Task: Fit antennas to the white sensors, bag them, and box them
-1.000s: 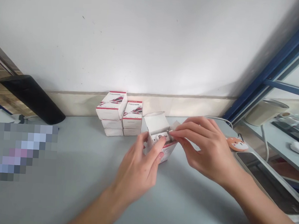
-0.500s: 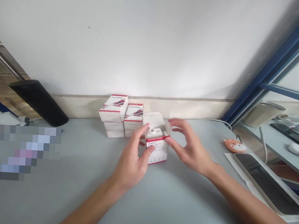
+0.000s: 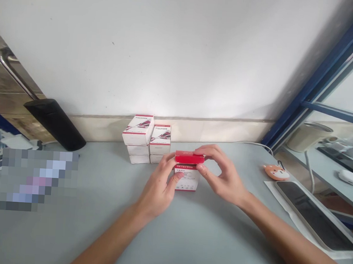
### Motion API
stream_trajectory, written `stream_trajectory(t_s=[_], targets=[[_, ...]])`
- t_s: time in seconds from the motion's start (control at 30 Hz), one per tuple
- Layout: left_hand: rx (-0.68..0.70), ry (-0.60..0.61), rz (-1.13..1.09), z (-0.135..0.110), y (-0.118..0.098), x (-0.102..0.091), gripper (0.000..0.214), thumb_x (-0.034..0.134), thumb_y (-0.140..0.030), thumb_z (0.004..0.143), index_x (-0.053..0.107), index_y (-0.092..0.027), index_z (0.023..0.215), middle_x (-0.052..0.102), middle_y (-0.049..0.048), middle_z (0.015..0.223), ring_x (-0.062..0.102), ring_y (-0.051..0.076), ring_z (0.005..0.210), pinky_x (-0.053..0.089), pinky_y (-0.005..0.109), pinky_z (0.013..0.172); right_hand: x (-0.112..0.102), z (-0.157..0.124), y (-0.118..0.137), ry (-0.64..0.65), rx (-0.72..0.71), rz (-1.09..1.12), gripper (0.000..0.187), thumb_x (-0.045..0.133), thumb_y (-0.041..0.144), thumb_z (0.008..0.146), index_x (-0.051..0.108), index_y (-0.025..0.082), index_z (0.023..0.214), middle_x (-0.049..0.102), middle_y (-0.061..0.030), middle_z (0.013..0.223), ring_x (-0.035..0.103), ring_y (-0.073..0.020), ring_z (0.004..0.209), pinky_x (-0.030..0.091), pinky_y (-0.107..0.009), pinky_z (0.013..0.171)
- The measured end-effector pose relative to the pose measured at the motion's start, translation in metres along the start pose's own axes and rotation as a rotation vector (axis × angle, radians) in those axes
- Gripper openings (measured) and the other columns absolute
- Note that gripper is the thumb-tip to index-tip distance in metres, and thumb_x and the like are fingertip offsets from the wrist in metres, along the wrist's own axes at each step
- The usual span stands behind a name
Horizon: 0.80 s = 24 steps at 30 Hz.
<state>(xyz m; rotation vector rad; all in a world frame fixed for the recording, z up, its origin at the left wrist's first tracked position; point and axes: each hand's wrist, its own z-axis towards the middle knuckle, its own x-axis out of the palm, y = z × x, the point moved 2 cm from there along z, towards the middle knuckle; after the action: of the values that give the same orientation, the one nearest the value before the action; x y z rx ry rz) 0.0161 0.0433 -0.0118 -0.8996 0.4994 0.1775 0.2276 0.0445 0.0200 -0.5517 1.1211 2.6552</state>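
A small white carton [image 3: 187, 180] marked "DETECTOR" stands upright on the grey table in the head view. Its red-fronted lid [image 3: 189, 157] is folded over the top, with the front tuck flap standing just above the carton's front edge. My left hand [image 3: 161, 187] grips the carton's left side, thumb on the front face. My right hand [image 3: 221, 174] has its fingers on the lid's right end and its thumb at the upper right front edge. What lies inside the carton is hidden under the lid.
Behind to the left, similar white cartons [image 3: 138, 139] are stacked against the wall. A black padded armrest [image 3: 56, 122] is at the left, near a blurred-out patch. To the right lie an orange animal-face pouch [image 3: 277, 173] and a phone-like dark-screened device [image 3: 315, 216].
The carton's lid, upright and open before, has come forward over the top, hiding the white item inside. My right fingers have moved onto the lid. The camera view has shifted slightly.
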Motion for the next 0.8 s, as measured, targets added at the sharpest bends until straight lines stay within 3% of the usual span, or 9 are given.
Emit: stream_trajectory(t_s=[0.1,0.2,0.33,0.47,0.57,0.67,0.73,0.8], targets=[[0.022,-0.071,-0.098,-0.003,0.008,0.006,0.045,0.054,-0.028,0.108,0.042,-0.033,0.150,0.059,0.0090,0.149,0.061,0.022,0.135,0.053,0.043,0.112,-0.001,0.001,0.003,-0.037,-0.008,-0.021,0.011,0.063,0.030,0.104,0.067,0.026,0.113,0.069,-0.0092,0.115,0.065,-0.0240,0.110,0.058,-0.043,0.092],[0.027,-0.121,-0.116,-0.005,0.012,0.007,0.055,0.057,-0.029,0.107,0.033,-0.033,0.156,0.058,0.0110,0.151,0.061,0.024,0.136,0.054,0.044,0.111,0.000,0.000,0.004,-0.048,0.005,-0.051,0.010,0.058,0.026,0.105,0.067,0.026,0.109,0.068,-0.0088,0.114,0.065,-0.0232,0.108,0.057,-0.042,0.091],[0.040,-0.082,0.011,-0.004,0.011,0.004,0.042,0.052,-0.029,0.109,0.050,-0.035,0.150,0.057,0.0082,0.153,0.056,0.024,0.142,0.050,0.046,0.116,-0.001,-0.003,0.003,0.010,-0.055,-0.088,0.012,0.060,0.025,0.104,0.068,0.027,0.113,0.063,-0.0109,0.123,0.064,-0.0247,0.117,0.056,-0.046,0.101],[0.006,-0.119,-0.051,-0.003,0.016,0.004,0.034,0.052,-0.032,0.109,0.059,-0.032,0.141,0.060,0.0085,0.151,0.059,0.025,0.138,0.050,0.048,0.115,-0.002,-0.005,0.002,0.111,-0.116,-0.126,0.018,0.067,0.030,0.101,0.067,0.027,0.119,0.058,-0.0132,0.136,0.062,-0.0278,0.127,0.056,-0.049,0.106],[-0.082,-0.232,-0.227,0.000,0.020,0.004,0.028,0.059,-0.037,0.105,0.062,-0.026,0.131,0.067,0.0106,0.142,0.065,0.026,0.130,0.055,0.046,0.109,0.005,-0.009,-0.003,0.174,-0.076,-0.158,0.044,0.068,0.033,0.100,0.058,0.032,0.144,0.045,-0.0143,0.157,0.058,-0.0309,0.137,0.054,-0.051,0.111],[-0.212,-0.404,-0.445,0.007,0.020,-0.002,0.033,0.071,-0.043,0.096,0.058,-0.026,0.121,0.073,0.0089,0.127,0.072,0.025,0.111,0.062,0.040,0.090,0.019,-0.015,-0.014,0.253,0.058,-0.127,0.092,0.074,0.037,0.095,0.019,0.035,0.169,0.034,-0.0160,0.169,0.057,-0.0337,0.139,0.057,-0.052,0.108],[-0.256,-0.417,-0.502,0.012,0.017,-0.007,0.038,0.074,-0.045,0.093,0.055,-0.027,0.120,0.074,0.0076,0.124,0.073,0.023,0.105,0.063,0.038,0.083,0.025,-0.019,-0.021,0.226,0.122,-0.070,0.097,0.077,0.040,0.092,0.017,0.036,0.168,0.046,-0.0134,0.163,0.060,-0.0328,0.136,0.056,-0.051,0.108],[-0.216,-0.434,-0.402,0.017,0.014,-0.016,0.038,0.073,-0.046,0.094,0.057,-0.027,0.123,0.071,0.0085,0.126,0.071,0.023,0.107,0.062,0.038,0.085,0.025,-0.018,-0.023,0.126,0.153,-0.048,0.091,0.082,0.045,0.088,0.030,0.036,0.163,0.060,-0.0099,0.152,0.066,-0.0308,0.124,0.057,-0.050,0.106]])
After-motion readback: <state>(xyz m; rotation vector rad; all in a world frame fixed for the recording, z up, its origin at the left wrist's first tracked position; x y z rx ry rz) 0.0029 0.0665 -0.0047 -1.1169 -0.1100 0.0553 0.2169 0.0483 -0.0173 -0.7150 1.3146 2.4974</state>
